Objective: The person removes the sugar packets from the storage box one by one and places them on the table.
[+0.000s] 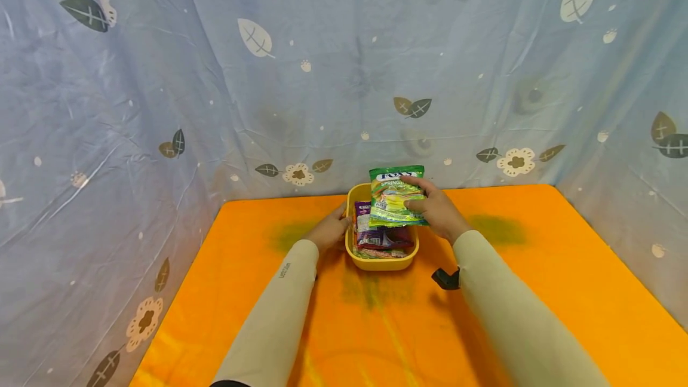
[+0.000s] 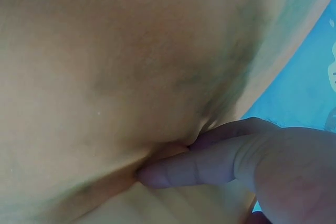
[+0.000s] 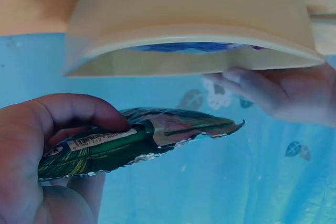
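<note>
A yellow tub [image 1: 383, 264] stands against the curtain at the back of the table, with a purple packet [image 1: 371, 236] and other wrapped packets inside. My left hand [image 1: 329, 232] grips its left wall, fingers at the rim; the left wrist view shows that hand's fingers [image 2: 194, 169] close up against the tub. My right hand [image 1: 444, 215] pinches a green Fox's candy bag [image 1: 391, 209] by its right side, raised over the tub's back right part. In the right wrist view the bag [image 3: 142, 140] is above rim height, barcode side showing.
An orange cloth [image 1: 258, 315] with darker green patches covers the table. Pale blue curtains [image 1: 333, 76] printed with leaves and flowers enclose the back and both sides. A black piece [image 1: 446, 279] sticks out below my right wrist.
</note>
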Action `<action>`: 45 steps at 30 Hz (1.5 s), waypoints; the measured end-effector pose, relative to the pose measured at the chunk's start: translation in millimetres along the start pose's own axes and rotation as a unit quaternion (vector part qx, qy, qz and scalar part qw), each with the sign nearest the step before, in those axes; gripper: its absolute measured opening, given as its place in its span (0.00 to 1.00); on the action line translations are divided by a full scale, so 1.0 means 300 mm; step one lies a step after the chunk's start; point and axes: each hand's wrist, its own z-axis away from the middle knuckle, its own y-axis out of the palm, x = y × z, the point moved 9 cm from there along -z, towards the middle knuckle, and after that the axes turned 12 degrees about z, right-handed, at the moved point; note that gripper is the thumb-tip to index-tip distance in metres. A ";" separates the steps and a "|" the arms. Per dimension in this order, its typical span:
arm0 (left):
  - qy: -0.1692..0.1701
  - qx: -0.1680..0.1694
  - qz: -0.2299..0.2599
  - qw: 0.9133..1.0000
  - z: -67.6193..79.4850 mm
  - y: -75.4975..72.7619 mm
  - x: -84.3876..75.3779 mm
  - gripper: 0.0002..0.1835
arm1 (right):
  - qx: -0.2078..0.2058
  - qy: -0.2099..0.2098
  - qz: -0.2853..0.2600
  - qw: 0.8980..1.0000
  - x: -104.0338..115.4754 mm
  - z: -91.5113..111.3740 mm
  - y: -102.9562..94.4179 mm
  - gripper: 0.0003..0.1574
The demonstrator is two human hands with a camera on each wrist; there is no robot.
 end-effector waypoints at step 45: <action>-0.009 0.015 0.021 1.000 0.006 0.007 0.008 0.30 | -0.030 0.041 0.165 0.985 -0.165 0.095 -0.334 0.40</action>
